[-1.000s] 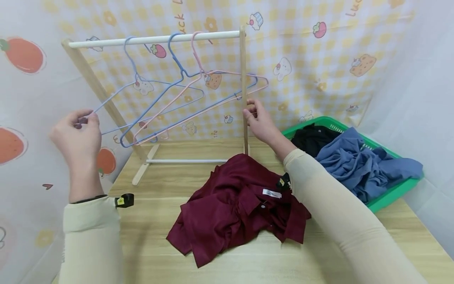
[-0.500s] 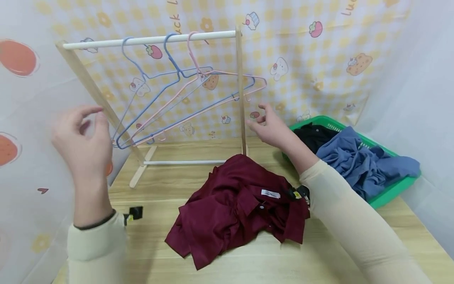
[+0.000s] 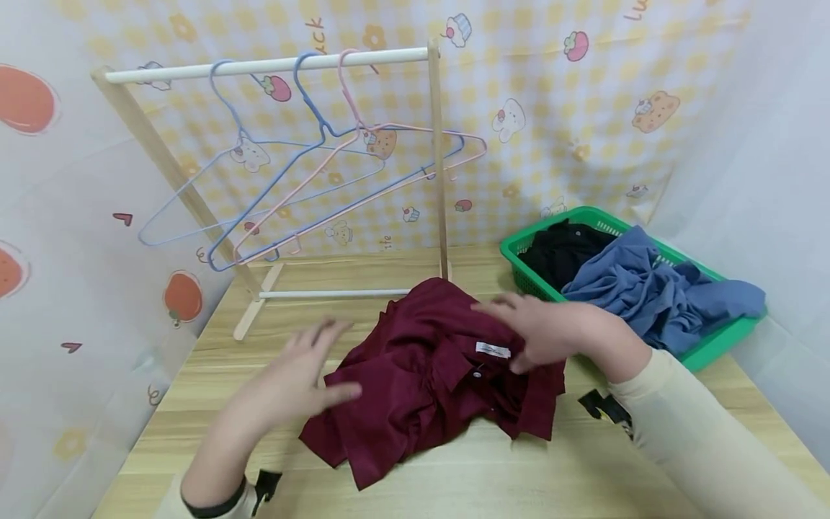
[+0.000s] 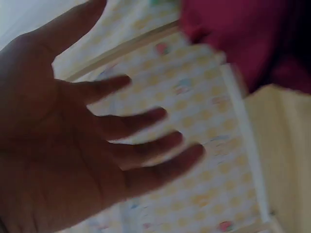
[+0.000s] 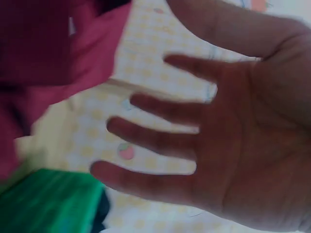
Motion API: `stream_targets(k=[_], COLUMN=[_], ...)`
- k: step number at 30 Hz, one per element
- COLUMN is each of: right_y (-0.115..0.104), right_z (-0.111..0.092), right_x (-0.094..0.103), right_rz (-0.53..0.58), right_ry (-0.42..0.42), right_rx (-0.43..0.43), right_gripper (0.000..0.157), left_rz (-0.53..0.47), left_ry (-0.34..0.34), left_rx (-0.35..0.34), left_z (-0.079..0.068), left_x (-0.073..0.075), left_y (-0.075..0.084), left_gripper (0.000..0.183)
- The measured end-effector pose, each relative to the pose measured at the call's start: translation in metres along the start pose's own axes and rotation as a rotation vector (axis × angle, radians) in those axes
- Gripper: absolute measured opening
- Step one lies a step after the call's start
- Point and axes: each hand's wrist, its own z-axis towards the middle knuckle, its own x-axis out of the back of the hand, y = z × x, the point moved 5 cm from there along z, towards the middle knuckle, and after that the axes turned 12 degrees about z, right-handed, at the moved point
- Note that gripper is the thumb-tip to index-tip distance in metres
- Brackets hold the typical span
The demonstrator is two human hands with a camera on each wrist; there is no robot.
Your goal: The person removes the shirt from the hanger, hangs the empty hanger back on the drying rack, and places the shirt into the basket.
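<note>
A crumpled maroon shirt [image 3: 402, 404] with a white collar label lies on the wooden table. My left hand [image 3: 292, 382] is over its left side, fingers spread and blurred by motion. Above its right side, near the collar, my right hand [image 3: 545, 328] has its fingers apart. Both palms, seen in the wrist views, hold nothing. Whether either hand touches the cloth I cannot tell. Behind the shirt, a light blue hanger [image 3: 194, 176], a darker blue hanger [image 3: 272, 191] and a pink hanger [image 3: 295, 191] hang from the rack's white rod [image 3: 272, 66].
The rack's wooden post [image 3: 438, 166] rises just behind the shirt. At the right stands a green basket [image 3: 720, 353] with a black garment [image 3: 564, 252] and a blue garment [image 3: 661, 288] in it. A checked cloth [image 3: 558, 58] covers the back wall.
My left hand has let go of the light blue hanger and come down right to the shirt. My right hand has dropped from beside the post toward the collar. The light blue hanger has swung.
</note>
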Motion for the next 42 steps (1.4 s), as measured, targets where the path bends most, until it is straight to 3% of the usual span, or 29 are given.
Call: stream_targets(k=[3,7,14,21,25,30,32,34,37,42], right_y=[0.017,0.044,0.071,0.065,0.053,0.033,0.024,0.016,0.01,0.003], right_z=[-0.005,0.001,0.024,0.034,0.04,0.044,0.044,0.045,0.049,0.055], right_x=[-0.021,-0.04,-0.07,-0.084,-0.092,-0.1,-0.103,-0.106,-0.11,-0.117], right_rz=[-0.019,0.032,0.124,0.025,-0.096,-0.281,-0.289,-0.227,-0.046,0.329], right_ry=[-0.087,-0.066,0.004,0.047,0.071,0.127,0.161,0.194,0.237,0.248], right_rx=[-0.028,-0.075,-0.008,0.087,0.167,0.255,0.284,0.296,0.262,0.093], right_gripper=[0.113,0.129,0.143,0.142,0.13,0.102,0.087,0.074,0.054,0.055], left_rz=[0.018,-0.021,-0.101,-0.227,-0.265,-0.238,-0.238,-0.235,-0.214,-0.118], left_ry=[-0.214,-0.327,-0.363,-0.389,-0.345,-0.299,-0.302,-0.313,-0.345,-0.346], left_rx=[0.087,0.14,0.082,0.056,0.034,0.02,0.01,-0.013,-0.04,-0.07], left_z=[-0.009,-0.015,0.005,0.032,0.043,0.048,0.047,0.046,0.043,0.041], left_x=[-0.039,-0.067,-0.081,-0.087,-0.09,-0.094,-0.096,-0.1,-0.105,-0.11], left_y=[-0.01,-0.015,-0.015,-0.01,-0.003,0.01,0.019,0.031,0.051,0.079], left_gripper=[0.111,0.126,0.128,0.128,0.126,0.121,0.12,0.122,0.128,0.137])
